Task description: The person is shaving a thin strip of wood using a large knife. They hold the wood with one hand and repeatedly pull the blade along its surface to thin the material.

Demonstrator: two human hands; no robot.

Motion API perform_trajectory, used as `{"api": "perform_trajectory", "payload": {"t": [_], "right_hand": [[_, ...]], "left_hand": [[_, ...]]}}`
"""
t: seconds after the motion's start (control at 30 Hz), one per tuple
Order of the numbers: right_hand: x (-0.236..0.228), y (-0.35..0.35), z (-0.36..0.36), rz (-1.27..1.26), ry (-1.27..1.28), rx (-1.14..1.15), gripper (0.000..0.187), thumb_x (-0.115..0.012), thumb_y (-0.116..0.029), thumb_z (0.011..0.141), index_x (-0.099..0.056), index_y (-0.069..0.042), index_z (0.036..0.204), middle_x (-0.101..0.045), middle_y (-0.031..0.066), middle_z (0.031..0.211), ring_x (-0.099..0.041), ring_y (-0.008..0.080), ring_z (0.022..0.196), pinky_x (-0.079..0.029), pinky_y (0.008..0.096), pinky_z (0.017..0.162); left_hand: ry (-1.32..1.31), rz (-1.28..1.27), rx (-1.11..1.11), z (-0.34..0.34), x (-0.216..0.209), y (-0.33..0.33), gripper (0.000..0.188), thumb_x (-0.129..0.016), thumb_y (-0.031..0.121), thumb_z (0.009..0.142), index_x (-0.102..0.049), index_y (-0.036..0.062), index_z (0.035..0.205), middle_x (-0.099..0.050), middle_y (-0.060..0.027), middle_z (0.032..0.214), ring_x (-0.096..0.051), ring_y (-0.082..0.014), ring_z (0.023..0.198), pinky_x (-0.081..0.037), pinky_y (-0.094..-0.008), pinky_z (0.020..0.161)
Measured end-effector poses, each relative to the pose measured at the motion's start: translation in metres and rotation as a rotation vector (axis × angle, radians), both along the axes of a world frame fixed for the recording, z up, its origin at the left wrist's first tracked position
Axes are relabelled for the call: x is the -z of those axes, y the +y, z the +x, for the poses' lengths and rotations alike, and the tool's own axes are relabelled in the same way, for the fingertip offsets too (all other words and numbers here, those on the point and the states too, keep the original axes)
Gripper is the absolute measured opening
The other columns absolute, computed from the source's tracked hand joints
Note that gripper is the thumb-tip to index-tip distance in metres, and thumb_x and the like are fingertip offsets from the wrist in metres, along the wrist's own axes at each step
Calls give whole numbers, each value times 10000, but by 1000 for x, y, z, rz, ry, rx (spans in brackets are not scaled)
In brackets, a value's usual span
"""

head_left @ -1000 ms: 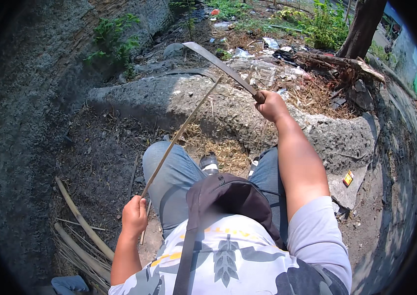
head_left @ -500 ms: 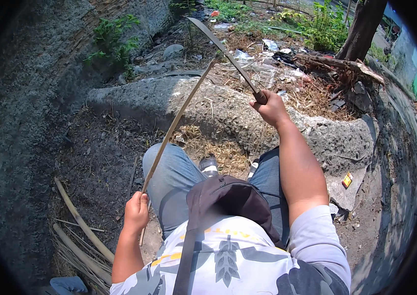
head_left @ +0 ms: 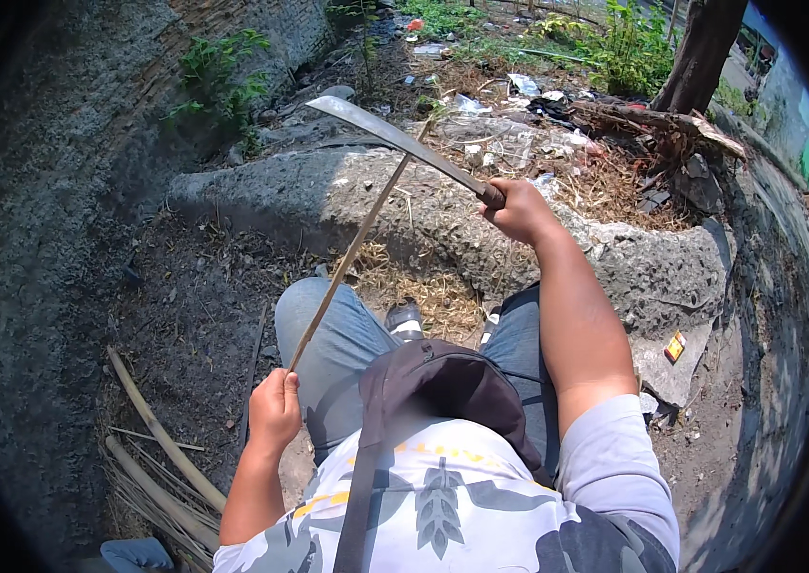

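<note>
Machete (head_left: 390,132) crossing a thin stick (head_left: 352,253) over the concrete ledge (head_left: 275,191)

On my feed the left hand (head_left: 275,409) has its grip wrapped around the stick's lower end, thumb along the top. From there I see the stick slant up and away, passing the left knee (head_left: 314,310) of the jeans, until its upper end stands over the far edge of the ledge. I cannot tell whether that end rests on anything.

The right hand (head_left: 516,210) has its grip tight around the machete's brown handle, arm stretched forward. The blade points left, crossing in front of the stick just below its tip; I cannot make out whether metal and wood touch.

Below the ledge's near edge I have dry straw (head_left: 447,304) beside the shoes (head_left: 406,320). Long, pale stalks (head_left: 158,420) lie on the ground near the left forearm. A small yellow packet (head_left: 675,347) sits near the ledge's right edge, and a dark bag (head_left: 447,387) hangs across the wearer's front.
</note>
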State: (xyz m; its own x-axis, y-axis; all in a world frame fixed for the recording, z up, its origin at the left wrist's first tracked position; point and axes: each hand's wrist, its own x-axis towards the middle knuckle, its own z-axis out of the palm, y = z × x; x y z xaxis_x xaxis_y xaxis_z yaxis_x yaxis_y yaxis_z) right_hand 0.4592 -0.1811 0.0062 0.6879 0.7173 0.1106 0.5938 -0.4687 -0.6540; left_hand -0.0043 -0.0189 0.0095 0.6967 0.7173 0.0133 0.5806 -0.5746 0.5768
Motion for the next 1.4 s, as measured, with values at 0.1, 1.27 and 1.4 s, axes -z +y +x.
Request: {"api": "perform_trajectory", "payload": {"t": [0.1,1.27,1.4], "right_hand": [[-4,4,-5,50,45,-33,231,-770,-222,873,-692,-45,999,-686,155,805,-636,297,737,-499,405,709],[-24,29,-47,-222,-88,-391,313,-701,-125,758,-732,-124,1069,-742,168,977,-708,369,962,-551,473,842],[-17,22,-30,-268,-47,-397,326,-692,-105,732,-729,-121,1056,-744,154,997,-703,362,998,-552,471,854]], "left_hand": [[-14,119,-7,8,1,3,295,-533,233,1073,-610,9,897,-613,-201,726,-607,-418,678,-451,-481,618],[23,252,18,50,-4,3,388,-498,326,1089,-594,18,873,-653,-242,786,-628,-474,734,-467,-552,635],[19,289,70,67,-9,-1,363,-500,312,1084,-587,26,878,-649,-243,767,-621,-488,734,-475,-564,640]]}}
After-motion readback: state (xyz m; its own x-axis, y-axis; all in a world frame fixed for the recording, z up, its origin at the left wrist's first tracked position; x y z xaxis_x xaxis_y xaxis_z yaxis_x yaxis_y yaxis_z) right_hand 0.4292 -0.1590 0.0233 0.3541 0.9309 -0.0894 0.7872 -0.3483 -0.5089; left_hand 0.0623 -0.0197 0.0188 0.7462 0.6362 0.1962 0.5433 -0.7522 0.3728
